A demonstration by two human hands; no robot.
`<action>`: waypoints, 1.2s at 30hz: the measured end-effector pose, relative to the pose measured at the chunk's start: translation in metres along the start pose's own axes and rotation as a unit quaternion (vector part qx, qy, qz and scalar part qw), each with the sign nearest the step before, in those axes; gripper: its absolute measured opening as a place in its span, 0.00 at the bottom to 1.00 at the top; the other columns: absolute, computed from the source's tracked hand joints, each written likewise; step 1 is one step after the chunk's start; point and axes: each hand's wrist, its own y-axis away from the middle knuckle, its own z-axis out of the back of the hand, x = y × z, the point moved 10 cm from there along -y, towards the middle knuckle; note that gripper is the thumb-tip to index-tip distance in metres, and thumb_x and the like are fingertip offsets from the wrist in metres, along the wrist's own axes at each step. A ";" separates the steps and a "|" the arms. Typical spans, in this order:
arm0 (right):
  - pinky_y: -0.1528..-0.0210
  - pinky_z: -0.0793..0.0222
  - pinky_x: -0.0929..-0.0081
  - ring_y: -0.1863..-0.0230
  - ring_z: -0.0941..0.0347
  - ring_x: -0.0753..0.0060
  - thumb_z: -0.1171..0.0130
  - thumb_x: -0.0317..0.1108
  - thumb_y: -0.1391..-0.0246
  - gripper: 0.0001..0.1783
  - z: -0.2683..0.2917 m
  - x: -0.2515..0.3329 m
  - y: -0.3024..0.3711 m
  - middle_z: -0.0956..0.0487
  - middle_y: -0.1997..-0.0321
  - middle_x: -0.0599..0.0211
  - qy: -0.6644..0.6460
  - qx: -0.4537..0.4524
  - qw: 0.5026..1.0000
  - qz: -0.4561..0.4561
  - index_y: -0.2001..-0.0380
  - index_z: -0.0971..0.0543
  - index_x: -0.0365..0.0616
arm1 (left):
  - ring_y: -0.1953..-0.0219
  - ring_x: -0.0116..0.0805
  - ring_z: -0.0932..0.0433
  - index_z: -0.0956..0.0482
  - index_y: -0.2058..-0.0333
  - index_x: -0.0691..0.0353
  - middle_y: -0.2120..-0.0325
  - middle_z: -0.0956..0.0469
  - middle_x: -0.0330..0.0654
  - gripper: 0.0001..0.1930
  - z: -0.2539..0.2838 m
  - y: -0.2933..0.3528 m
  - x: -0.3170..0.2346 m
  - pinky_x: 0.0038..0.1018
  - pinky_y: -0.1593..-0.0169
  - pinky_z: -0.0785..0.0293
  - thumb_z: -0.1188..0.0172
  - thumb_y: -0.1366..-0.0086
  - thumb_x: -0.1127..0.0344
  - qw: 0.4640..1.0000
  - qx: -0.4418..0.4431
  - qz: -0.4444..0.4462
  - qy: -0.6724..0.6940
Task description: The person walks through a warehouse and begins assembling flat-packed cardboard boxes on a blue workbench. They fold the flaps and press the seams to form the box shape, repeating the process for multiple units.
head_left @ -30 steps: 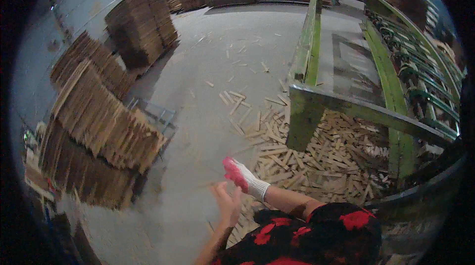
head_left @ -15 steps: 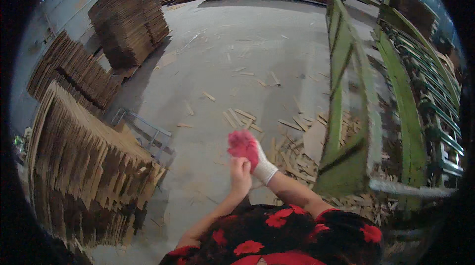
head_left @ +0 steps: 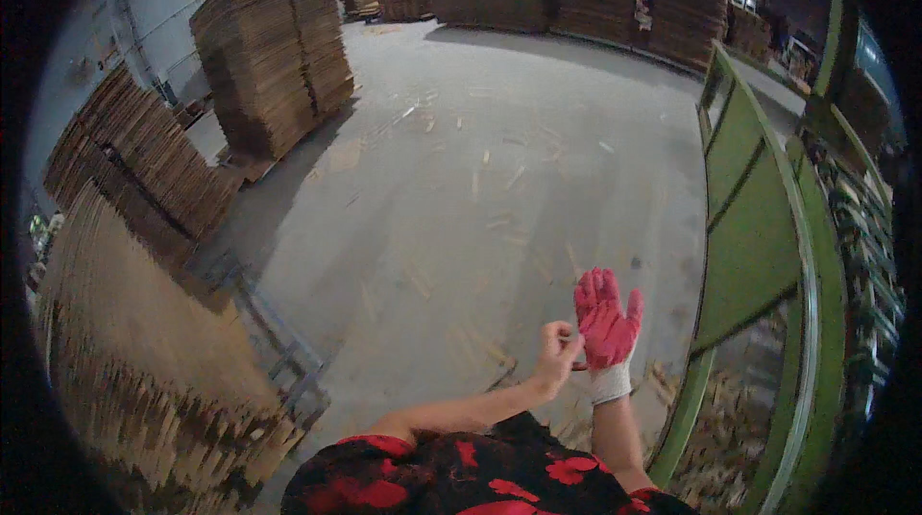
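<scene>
My right hand (head_left: 607,321) wears a pinkish-red coated work glove with a white knit cuff (head_left: 611,382). Its palm faces up and its fingers are stretched out, the thumb apart at the right; nothing lies on it. Close against the glove's left side is my bare left hand (head_left: 557,359), its fingers curled in toward the thumb. Whether those fingertips touch the glove or pinch something small cannot be made out.
Tall stacks of thin brown wood sheets (head_left: 274,59) stand at left, a nearer stack (head_left: 144,323) beside a metal cart frame (head_left: 279,342). A green metal frame (head_left: 754,217) rises at right, with wood scraps (head_left: 730,429) beneath. Loose strips litter the grey floor (head_left: 432,198).
The view has swung left. My left hand, earlier at the glove's wrist, is now beside the palm. The gloved right hand has turned upright with its fingers opened out.
</scene>
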 end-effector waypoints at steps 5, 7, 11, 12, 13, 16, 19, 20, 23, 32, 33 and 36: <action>0.34 0.52 0.56 0.36 0.43 0.54 0.60 0.52 0.40 0.32 -0.044 -0.032 -0.138 0.38 0.38 0.49 -0.010 0.025 0.991 -0.134 0.40 0.40 0.38 | 0.58 0.29 0.29 0.37 0.52 0.51 0.59 0.30 0.35 0.16 0.004 -0.175 -0.092 0.33 0.58 0.25 0.46 0.36 0.57 0.987 0.006 0.049 0.155; 0.34 0.52 0.57 0.37 0.42 0.55 0.60 0.52 0.39 0.32 -0.063 -0.041 -0.190 0.37 0.38 0.51 0.025 0.018 0.986 -0.166 0.40 0.40 0.39 | 0.57 0.30 0.26 0.33 0.53 0.53 0.58 0.26 0.36 0.16 -0.020 -0.232 -0.148 0.32 0.56 0.25 0.46 0.36 0.56 0.973 0.081 -0.038 0.212; 0.34 0.52 0.63 0.37 0.41 0.60 0.60 0.52 0.39 0.32 -0.060 -0.010 -0.297 0.36 0.38 0.57 0.115 0.050 0.979 -0.159 0.40 0.39 0.40 | 0.59 0.31 0.24 0.26 0.58 0.58 0.62 0.23 0.38 0.12 -0.031 -0.359 -0.157 0.32 0.54 0.26 0.44 0.37 0.61 0.976 0.090 -0.047 0.193; 0.34 0.53 0.64 0.37 0.41 0.62 0.59 0.52 0.40 0.32 -0.058 0.007 -0.331 0.36 0.38 0.59 0.144 0.064 0.978 -0.139 0.40 0.40 0.41 | 0.59 0.31 0.24 0.25 0.58 0.59 0.63 0.23 0.37 0.11 -0.048 -0.393 -0.156 0.31 0.54 0.26 0.43 0.38 0.63 0.974 0.086 -0.038 0.205; 0.34 0.53 0.65 0.37 0.42 0.63 0.59 0.52 0.40 0.32 -0.058 0.021 -0.360 0.37 0.38 0.60 0.157 0.063 0.978 -0.119 0.39 0.41 0.41 | 0.60 0.31 0.23 0.24 0.59 0.60 0.64 0.22 0.37 0.10 -0.058 -0.423 -0.155 0.31 0.54 0.25 0.42 0.38 0.65 0.975 0.072 -0.030 0.210; 0.34 0.53 0.67 0.36 0.44 0.66 0.59 0.53 0.40 0.34 -0.085 0.073 -0.448 0.39 0.36 0.62 0.188 0.079 0.978 -0.050 0.38 0.43 0.42 | 0.60 0.29 0.24 0.26 0.58 0.61 0.63 0.23 0.38 0.10 -0.122 -0.527 -0.166 0.29 0.55 0.25 0.42 0.39 0.69 0.964 0.139 -0.005 0.228; 0.34 0.54 0.67 0.35 0.47 0.67 0.60 0.54 0.40 0.36 -0.117 0.131 -0.526 0.41 0.35 0.62 0.206 0.089 0.974 0.020 0.37 0.45 0.42 | 0.61 0.29 0.23 0.27 0.57 0.61 0.63 0.23 0.38 0.11 -0.197 -0.614 -0.186 0.28 0.56 0.24 0.43 0.38 0.70 0.956 0.207 0.006 0.208; 0.34 0.54 0.67 0.35 0.47 0.66 0.60 0.55 0.40 0.36 -0.120 0.157 -0.551 0.41 0.35 0.62 0.216 0.081 0.972 0.045 0.37 0.46 0.42 | 0.61 0.29 0.23 0.27 0.56 0.61 0.63 0.23 0.38 0.11 -0.222 -0.641 -0.185 0.28 0.56 0.24 0.43 0.38 0.69 0.954 0.213 0.028 0.207; 0.33 0.55 0.67 0.34 0.47 0.64 0.62 0.56 0.41 0.38 -0.126 0.224 -0.622 0.42 0.35 0.60 0.248 0.086 0.959 0.108 0.36 0.47 0.41 | 0.62 0.29 0.23 0.28 0.55 0.61 0.63 0.23 0.38 0.13 -0.287 -0.723 -0.172 0.29 0.56 0.24 0.43 0.38 0.68 0.947 0.241 0.080 0.196; 0.36 0.49 0.60 0.34 0.48 0.57 0.65 0.58 0.41 0.39 -0.135 0.384 -0.913 0.41 0.35 0.56 0.256 0.125 0.951 0.116 0.35 0.50 0.42 | 0.53 0.33 0.27 0.35 0.49 0.58 0.55 0.27 0.41 0.24 -0.415 -0.984 -0.151 0.35 0.49 0.28 0.39 0.41 0.59 0.926 0.247 0.173 0.225; 0.37 0.48 0.56 0.34 0.48 0.57 0.65 0.58 0.41 0.38 -0.143 0.393 -0.942 0.42 0.35 0.58 0.247 0.133 0.955 0.097 0.35 0.50 0.43 | 0.49 0.36 0.30 0.39 0.45 0.57 0.51 0.30 0.42 0.29 -0.426 -1.007 -0.159 0.39 0.43 0.34 0.40 0.42 0.56 0.928 0.228 0.190 0.227; 0.40 0.46 0.45 0.33 0.51 0.55 0.64 0.57 0.41 0.37 -0.163 0.424 -1.030 0.45 0.33 0.61 0.239 0.170 0.955 0.046 0.35 0.50 0.47 | 0.49 0.37 0.30 0.40 0.43 0.57 0.49 0.31 0.43 0.29 -0.465 -1.074 -0.182 0.38 0.41 0.37 0.41 0.41 0.58 0.933 0.220 0.185 0.217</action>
